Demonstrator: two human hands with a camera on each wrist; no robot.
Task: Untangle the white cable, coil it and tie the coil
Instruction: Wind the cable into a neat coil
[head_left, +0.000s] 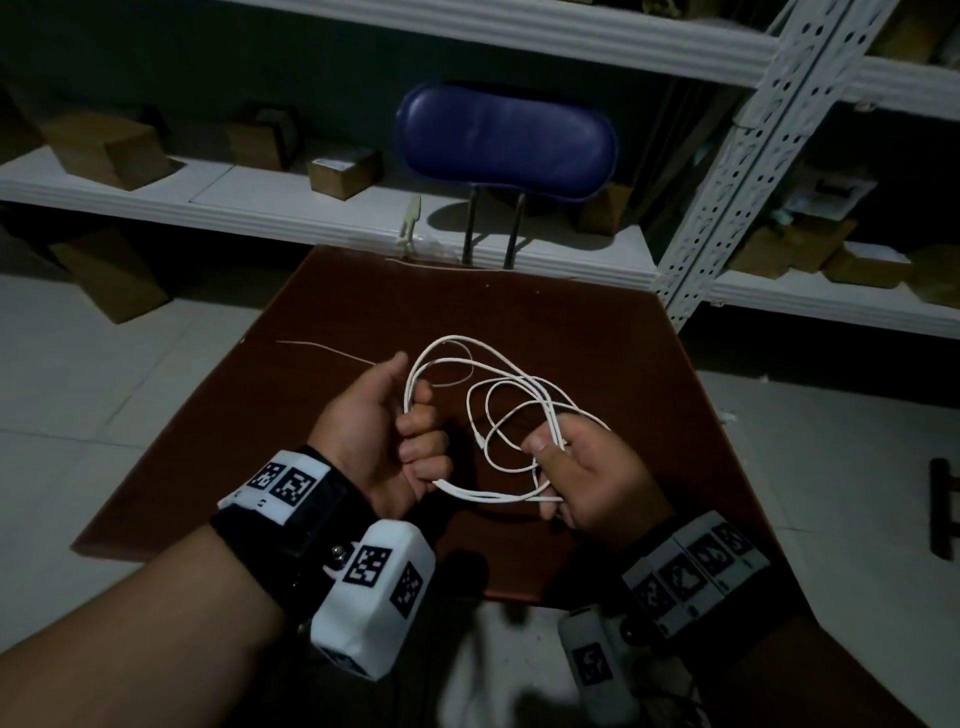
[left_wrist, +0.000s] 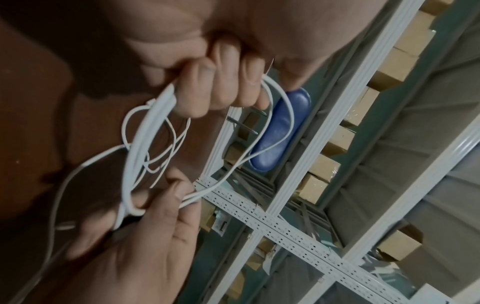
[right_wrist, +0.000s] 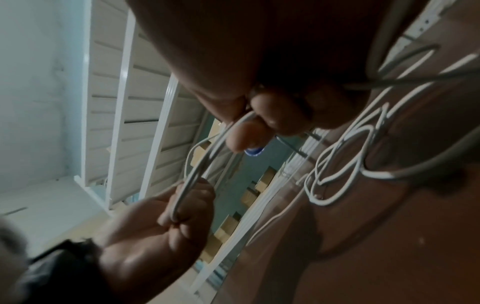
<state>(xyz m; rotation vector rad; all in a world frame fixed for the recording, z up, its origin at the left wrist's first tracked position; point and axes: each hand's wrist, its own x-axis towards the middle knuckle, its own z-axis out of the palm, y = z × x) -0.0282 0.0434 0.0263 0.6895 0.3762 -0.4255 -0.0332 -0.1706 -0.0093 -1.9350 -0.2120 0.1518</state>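
While my left hand (head_left: 384, 431) fists its curled fingers round a bundle of strands, the white cable (head_left: 498, 395) arches in loose loops above the brown table (head_left: 597, 322) between both hands. Further right, my right hand (head_left: 587, 483) pinches the strands between thumb and fingers, with several loops hanging just beside it.

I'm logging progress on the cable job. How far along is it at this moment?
Partly coiled. The left hand grips several gathered strands of the white cable in a fist, so some loops look formed. In hand: the right hand pinches the loops' other side, while uneven loops cross above the brown table. Left: evening out the loops and tying the coil; no tie shows around it yet.
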